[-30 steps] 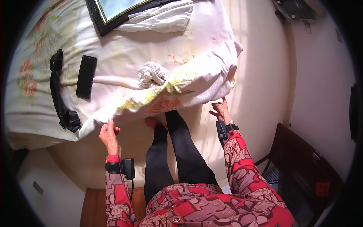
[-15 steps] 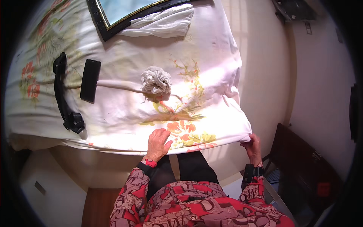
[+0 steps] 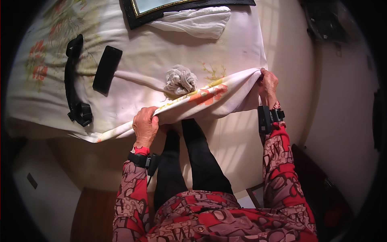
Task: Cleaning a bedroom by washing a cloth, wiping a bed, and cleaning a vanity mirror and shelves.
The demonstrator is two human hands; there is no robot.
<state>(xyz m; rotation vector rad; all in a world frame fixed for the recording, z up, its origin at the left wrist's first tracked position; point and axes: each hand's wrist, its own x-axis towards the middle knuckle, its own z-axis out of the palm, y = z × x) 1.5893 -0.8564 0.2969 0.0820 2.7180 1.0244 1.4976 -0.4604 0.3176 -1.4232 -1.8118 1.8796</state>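
Observation:
A white floral cloth (image 3: 139, 80) covers the surface before me, printed with orange blooms and yellow-green leaves. My left hand (image 3: 145, 126) is closed on its near edge, left of the middle. At the right corner my right hand (image 3: 268, 83) pinches the same cloth. Between both hands the edge is lifted and slants up to the right, its underside partly turned toward me. Just beyond that raised fold sits a crumpled grey cloth (image 3: 180, 79), close to being covered by it.
A black flat oblong (image 3: 107, 69) and a black strap (image 3: 71, 84) lie on the left. Farther back are a dark-framed, glass-like panel (image 3: 141, 17) and a bunched white cloth (image 3: 201, 21). Pale floor (image 3: 229, 149) shows below, and dark furniture (image 3: 318, 185) stands at the right.
My right hand has carried the cloth's corner up and away from me. My left hand, earlier lying on the edge, has moved left and forward and now grips it. The near edge has risen.

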